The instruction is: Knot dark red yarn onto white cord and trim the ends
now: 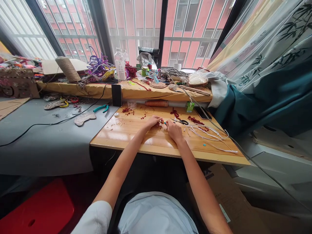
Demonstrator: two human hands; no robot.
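Note:
My left hand (pixel 154 121) and my right hand (pixel 174 130) meet above the middle of the wooden board. The fingers of both are closed in a pinch. Between the fingertips shows a small piece (pixel 162 122) with white, orange and teal parts, too small to name and partly covered by the fingers. Just beyond my right hand lie scissors (pixel 181 121) with black handles. White cords (pixel 207 132) spread over the board to the right, beside dark red cord (pixel 195 121). Dark red bits (pixel 127 110) are scattered at the back left.
A spool of rust-coloured thread (pixel 156 103), a green box (pixel 189 107) and a phone (pixel 202 113) line the back of the wooden board (pixel 136 143). Teal pliers (pixel 101 108) lie on the grey table left. The ledge (pixel 97 90) behind carries a bottle (pixel 120 65), twine cone (pixel 67 69) and yarn.

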